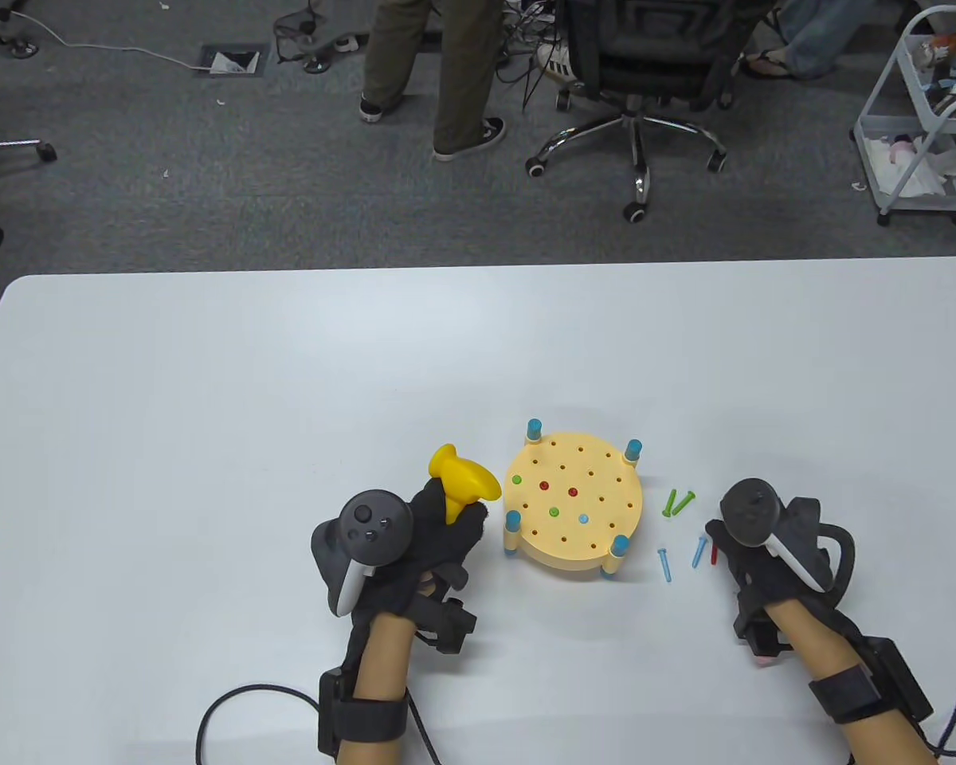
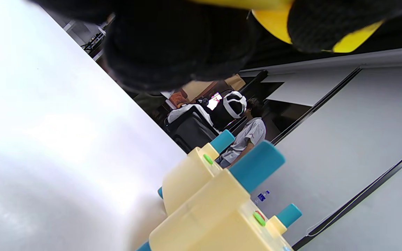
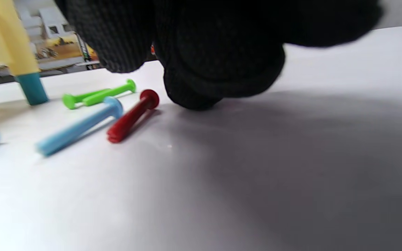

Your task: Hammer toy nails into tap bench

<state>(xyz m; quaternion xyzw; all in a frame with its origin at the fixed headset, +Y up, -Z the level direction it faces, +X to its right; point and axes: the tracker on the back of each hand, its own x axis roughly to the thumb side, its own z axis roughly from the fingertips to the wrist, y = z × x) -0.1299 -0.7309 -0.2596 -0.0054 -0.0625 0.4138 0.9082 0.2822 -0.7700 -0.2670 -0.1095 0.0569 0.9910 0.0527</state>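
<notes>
The round yellow tap bench with blue leg caps stands mid-table; several green, red and blue nails sit in its holes. My left hand, just left of it, grips the handle of the yellow toy hammer, whose head points away from me. Right of the bench lie loose nails: two green, two blue and one red. My right hand rests its bent fingertips on the table beside the red nail, holding nothing.
The white table's far edge is well beyond the bench. On the floor past it stand an office chair, a person's legs and a white cart. A bench leg stands close to the loose nails.
</notes>
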